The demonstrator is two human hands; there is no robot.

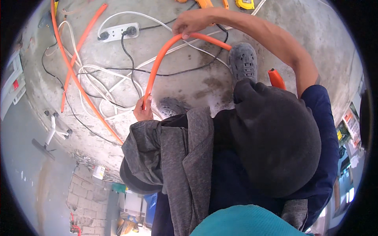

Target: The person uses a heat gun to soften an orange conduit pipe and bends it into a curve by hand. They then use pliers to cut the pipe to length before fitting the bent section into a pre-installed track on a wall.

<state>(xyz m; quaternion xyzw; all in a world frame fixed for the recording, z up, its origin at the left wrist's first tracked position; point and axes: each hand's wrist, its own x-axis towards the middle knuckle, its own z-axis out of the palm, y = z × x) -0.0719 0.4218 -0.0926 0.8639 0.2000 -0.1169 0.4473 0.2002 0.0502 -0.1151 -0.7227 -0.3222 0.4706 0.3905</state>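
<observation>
The left hand (143, 110), at nine o'clock, was wrapped around an orange conduit (155, 65) that arched through twelve, where the right hand (191, 23) pinched it, to a gray clog (242, 59) near one.

The fisheye (head-worn) looks down at the floor (197, 89).

The orange tube (152, 72) appeared smooth, semi-glossy plastic. The power strip (117, 33) showed smooth plastic; the floor (315, 35) resembled rough concrete. The grey garment (201, 153) was matt cloth.
</observation>
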